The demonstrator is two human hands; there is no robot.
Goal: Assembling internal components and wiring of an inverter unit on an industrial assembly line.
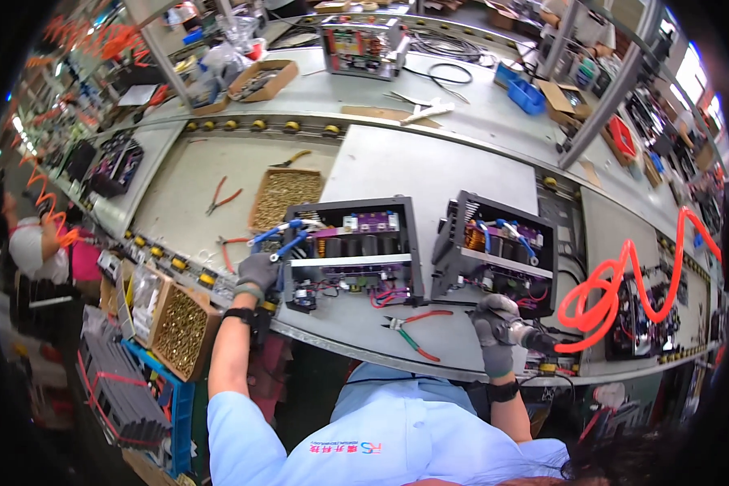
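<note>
Steady the open black metal chassis (350,253) with the gloved left hand (257,271) gripping its corner, right hand (494,326) clenched around the pneumatic screwdriver (529,336), held upright.

The left hand (257,273) wears a grey glove pressed to the side of the open black unit (350,251), so its fingertips and whatever they pinch cannot be made out. The right hand (494,324) wraps around a pneumatic driver (529,336), hiding most of its body and its tip. The far boxes and parts on the tabletop (429,166) are too small to identify.
</note>
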